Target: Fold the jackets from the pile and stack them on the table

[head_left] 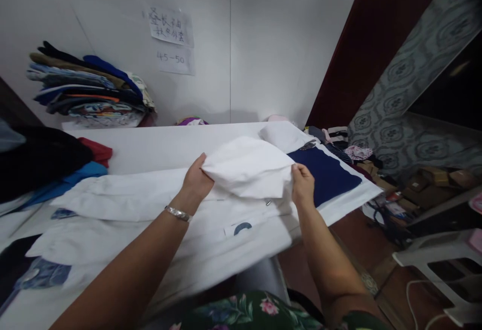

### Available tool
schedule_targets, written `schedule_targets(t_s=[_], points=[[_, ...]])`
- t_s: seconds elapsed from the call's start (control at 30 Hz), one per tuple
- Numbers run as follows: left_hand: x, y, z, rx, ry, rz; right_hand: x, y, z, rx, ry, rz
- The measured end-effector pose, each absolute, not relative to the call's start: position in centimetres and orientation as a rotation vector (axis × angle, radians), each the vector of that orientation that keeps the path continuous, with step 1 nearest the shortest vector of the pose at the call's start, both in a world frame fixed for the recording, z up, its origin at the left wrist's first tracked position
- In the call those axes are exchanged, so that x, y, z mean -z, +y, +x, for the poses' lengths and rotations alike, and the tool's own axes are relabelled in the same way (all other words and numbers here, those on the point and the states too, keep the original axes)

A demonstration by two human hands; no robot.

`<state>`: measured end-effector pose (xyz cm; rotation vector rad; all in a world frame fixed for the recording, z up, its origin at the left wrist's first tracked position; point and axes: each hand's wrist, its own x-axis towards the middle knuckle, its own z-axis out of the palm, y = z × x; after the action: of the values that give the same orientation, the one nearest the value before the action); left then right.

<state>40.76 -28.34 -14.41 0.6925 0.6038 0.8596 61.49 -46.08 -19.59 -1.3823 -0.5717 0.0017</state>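
Note:
A white garment [241,169] is spread over the table, its upper part raised between my hands in a rounded, hood-like shape. My left hand [196,178] pinches its left edge. At the opposite edge, my right hand [302,184] is closed on the fabric with thumb and fingers. Below the raised part lie a small metal piece [268,202] and a dark curved mark [242,228] on white cloth. Long white sleeve-like pieces [120,197] stretch to the left. A navy blue cloth [326,174] lies flat beside my right hand.
A tall stack of folded clothes [94,89] stands at the back left. Black clothing [41,161] is heaped below it. Behind the navy cloth sits a white bundle [284,136]. Cardboard boxes [425,184] and a white plastic stool [440,254] are to the right.

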Motion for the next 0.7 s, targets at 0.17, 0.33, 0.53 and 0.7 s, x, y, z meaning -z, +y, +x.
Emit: schedule_targets(t_s=[0.17,0.33,0.53,0.7], points=[[17.5,-27.9,38.5,-0.78,0.789,0.73,19.4,-46.1,63.1,-0.114,-0.492,-1.308],[18.3,-27.5,36.8,-0.766,1.03,1.211,19.7,-46.2,62.5,-0.092,-0.586,-1.36],[17.0,-28.7,35.3,-0.9,1.212,2.093,17.9,-47.1,61.5,-0.176,-0.769,-1.459],[17.6,-30.2,35.4,-0.696,1.186,2.119,14.2,-47.3,59.8,0.008,-1.255,-1.69]])
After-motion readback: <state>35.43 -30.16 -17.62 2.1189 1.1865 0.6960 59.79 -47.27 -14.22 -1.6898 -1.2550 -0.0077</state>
